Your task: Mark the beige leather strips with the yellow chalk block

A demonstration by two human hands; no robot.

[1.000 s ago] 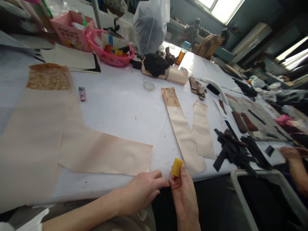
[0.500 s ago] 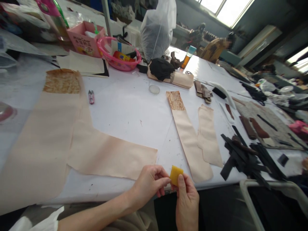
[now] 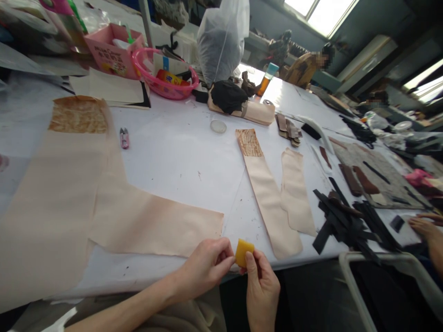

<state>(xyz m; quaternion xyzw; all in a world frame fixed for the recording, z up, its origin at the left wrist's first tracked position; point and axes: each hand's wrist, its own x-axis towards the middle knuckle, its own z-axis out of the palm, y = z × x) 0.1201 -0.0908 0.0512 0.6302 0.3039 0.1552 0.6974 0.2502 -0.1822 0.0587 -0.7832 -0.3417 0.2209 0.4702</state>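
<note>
My right hand (image 3: pixel 262 281) holds a small flat yellow square (image 3: pixel 244 253), its material unclear, between thumb and fingers at the table's front edge. My left hand (image 3: pixel 211 265) is closed in a pinch, its fingertips against the square's left edge; whatever they hold is too small to make out. Just beyond the left hand ends a beige strip (image 3: pixel 173 223), which runs from a large beige piece (image 3: pixel 55 193) with a brown-smeared top. To the right lie a long beige strip (image 3: pixel 266 198), also brown-smeared at its far end, and shorter beige pieces (image 3: pixel 297 191).
Pink-handled thread snips (image 3: pixel 124 138) and a clear round disc (image 3: pixel 218 127) lie on the white table (image 3: pixel 173 157). Behind stand a pink basket (image 3: pixel 166 90) and a pink box (image 3: pixel 116 53). Black strips (image 3: pixel 341 221) lie right, above a bin (image 3: pixel 346 272). Another person's hand (image 3: pixel 424 228) is at far right.
The view has shifted slightly, so everything sits a little further left. Both hands keep the same pose around the yellow square. Another person's hand has come into view at the right edge.
</note>
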